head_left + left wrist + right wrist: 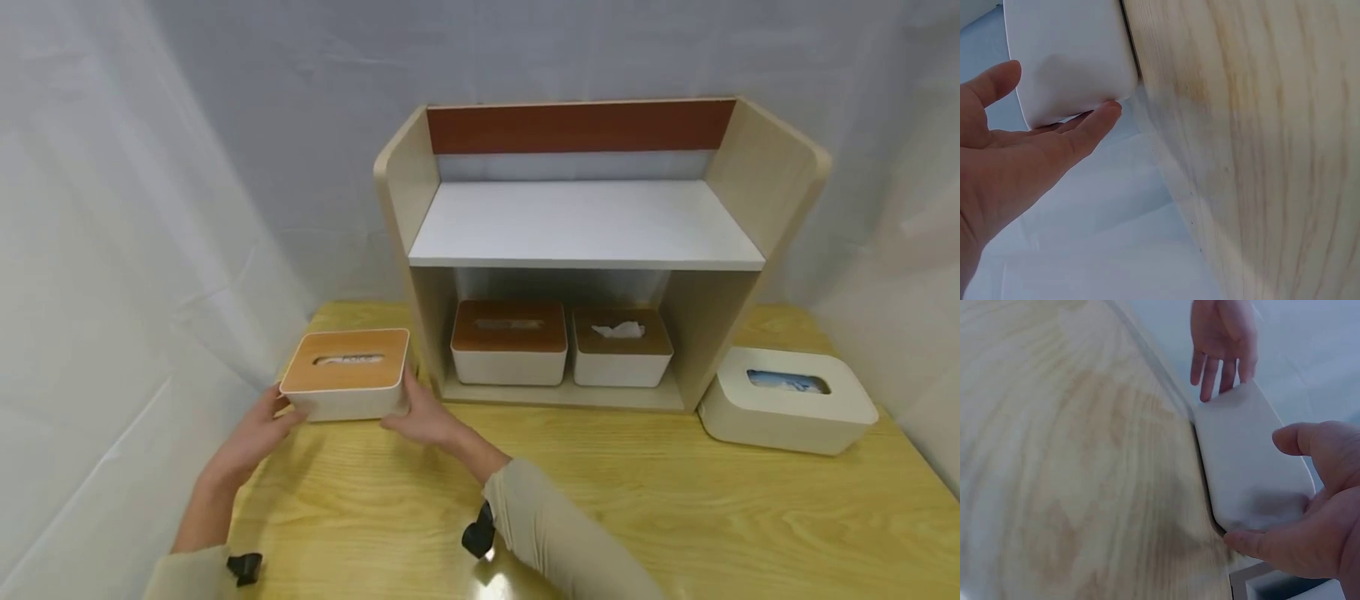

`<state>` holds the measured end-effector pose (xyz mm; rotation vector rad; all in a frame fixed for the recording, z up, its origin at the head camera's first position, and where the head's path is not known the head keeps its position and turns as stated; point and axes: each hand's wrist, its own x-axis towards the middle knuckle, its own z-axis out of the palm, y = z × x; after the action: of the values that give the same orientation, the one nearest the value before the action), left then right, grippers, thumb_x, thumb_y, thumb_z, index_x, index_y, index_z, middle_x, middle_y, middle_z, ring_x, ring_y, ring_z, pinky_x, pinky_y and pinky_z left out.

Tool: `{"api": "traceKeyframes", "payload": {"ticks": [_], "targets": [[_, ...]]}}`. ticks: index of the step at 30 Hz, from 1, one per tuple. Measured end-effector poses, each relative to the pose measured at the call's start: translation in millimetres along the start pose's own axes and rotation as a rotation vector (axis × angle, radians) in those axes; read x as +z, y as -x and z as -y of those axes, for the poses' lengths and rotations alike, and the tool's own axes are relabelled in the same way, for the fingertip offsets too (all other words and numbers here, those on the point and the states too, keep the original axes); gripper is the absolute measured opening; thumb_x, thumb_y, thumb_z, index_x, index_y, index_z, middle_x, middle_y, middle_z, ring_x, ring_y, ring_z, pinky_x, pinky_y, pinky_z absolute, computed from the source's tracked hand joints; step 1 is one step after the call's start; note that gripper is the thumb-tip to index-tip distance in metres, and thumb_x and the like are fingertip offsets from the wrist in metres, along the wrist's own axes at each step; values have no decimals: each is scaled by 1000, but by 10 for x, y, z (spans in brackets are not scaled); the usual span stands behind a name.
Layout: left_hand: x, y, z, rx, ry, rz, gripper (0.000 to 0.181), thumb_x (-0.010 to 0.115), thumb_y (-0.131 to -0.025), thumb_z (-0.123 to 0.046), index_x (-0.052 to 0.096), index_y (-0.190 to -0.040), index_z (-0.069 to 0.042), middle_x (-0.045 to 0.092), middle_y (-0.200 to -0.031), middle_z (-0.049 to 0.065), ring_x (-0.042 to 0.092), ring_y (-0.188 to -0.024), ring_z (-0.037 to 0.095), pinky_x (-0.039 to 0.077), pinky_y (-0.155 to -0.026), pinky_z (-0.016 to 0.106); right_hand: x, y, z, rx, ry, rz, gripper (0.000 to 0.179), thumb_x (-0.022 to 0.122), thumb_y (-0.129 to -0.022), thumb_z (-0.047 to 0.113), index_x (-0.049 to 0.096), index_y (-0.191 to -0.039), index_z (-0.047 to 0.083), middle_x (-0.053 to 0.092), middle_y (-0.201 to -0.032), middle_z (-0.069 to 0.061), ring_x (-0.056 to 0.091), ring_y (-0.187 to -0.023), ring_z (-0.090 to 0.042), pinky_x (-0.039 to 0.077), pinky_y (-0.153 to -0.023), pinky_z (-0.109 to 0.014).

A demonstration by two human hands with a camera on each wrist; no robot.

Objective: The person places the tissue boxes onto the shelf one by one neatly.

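A pale sheet [112, 250] hangs at the far left, beside the edge of the wood-grained tabletop [675, 483]. Next comes the person's left hand [257, 432], open, its fingers held nearly straight against the left end of a white tissue box with an orange lid [345, 377]; the left wrist view shows the thumb standing apart from the box's side. This box is at the left part of the tabletop, between the two hands, its underside close along the wood; whether it is slightly raised cannot be told. Something with lettering shows in its slot. The right hand [427, 417], also open, lays extended fingers along the box's right end, near its lower corner. To the right stands a two-tier shelf [585, 223] with a reddish-brown strip [581, 127] across its upper back. In its lower tier, a tissue box with a brown lid [510, 367] sits on the left, just beside a smaller tissue box [622, 368] with white tissue [621, 330] poking out. At the far right, near the shelf's outer side, a cream tissue box [795, 425] rests on the tabletop, blue showing in its slot.
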<state>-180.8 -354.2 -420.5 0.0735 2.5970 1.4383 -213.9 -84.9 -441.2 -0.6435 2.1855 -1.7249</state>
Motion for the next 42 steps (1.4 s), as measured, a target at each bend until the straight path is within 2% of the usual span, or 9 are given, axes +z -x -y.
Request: {"api": "traceKeyframes", "payload": {"ticks": [3,6,10,19,25,32,34,37,42], "targets": [[22,-16,15,10,-2,-8,77,50,-104,-16,-2,-157,4,13,-157,37,21,-141,51,36,-104,59,-50,-7,-6,47,-8,47,105,69,-84,7,-3,-160,12,16,-164,-14,26,-146,-27,26,-118,-42],[49,-9,18,36,-12,-25,77,53,-102,-14,2,-156,7,18,-155,37,26,-139,48,43,-99,33,-71,26,-14,92,-4,80,107,70,-85,11,-7,-159,11,4,-166,-13,13,-150,-28,18,-120,-45],[74,48,-21,44,-9,-24,77,54,-102,-15,3,-155,8,21,-153,37,29,-136,46,40,-87,16,-92,67,-46,110,2,108,104,69,-88,15,-8,-159,13,-4,-166,-11,0,-152,-28,9,-122,-47],[142,248,-101,95,111,16,85,54,-103,-21,-8,-159,-8,19,-157,32,22,-143,48,40,-87,9,-108,188,-71,104,-2,101,104,69,-88,27,-6,-159,18,-6,-166,-8,-5,-152,-27,5,-122,-49],[211,368,-156,89,211,7,86,54,-103,-18,-11,-159,-16,9,-159,29,17,-143,52,40,-88,9,-68,301,-3,108,-95,60,110,72,-85,27,-8,-159,22,-5,-166,-9,1,-152,-24,8,-121,-49],[260,439,-246,173,185,-70,85,54,-103,-13,-8,-160,-25,9,-160,21,23,-138,45,43,-86,9,4,387,99,157,-215,4,112,75,-84,25,-8,-159,29,10,-165,-14,31,-143,-34,28,-116,-49],[263,464,-283,178,174,-96,85,55,-102,-14,-5,-160,-29,8,-162,19,22,-138,46,43,-86,9,21,408,133,145,-240,-4,112,75,-85,23,-8,-159,31,13,-164,-16,37,-139,-36,35,-112,-49],[283,524,-331,175,170,-136,84,57,-101,-13,-1,-161,-26,11,-161,19,22,-139,47,42,-85,9,34,455,183,130,-253,-18,110,74,-85,21,-7,-159,34,15,-164,-13,43,-134,-35,41,-107,-48],[335,631,-390,175,184,-204,81,59,-99,-9,7,-161,-16,17,-158,20,28,-136,37,43,-86,8,55,556,269,101,-185,-52,111,75,-82,25,-4,-159,32,6,-166,0,28,-144,-29,28,-115,-51]]}}
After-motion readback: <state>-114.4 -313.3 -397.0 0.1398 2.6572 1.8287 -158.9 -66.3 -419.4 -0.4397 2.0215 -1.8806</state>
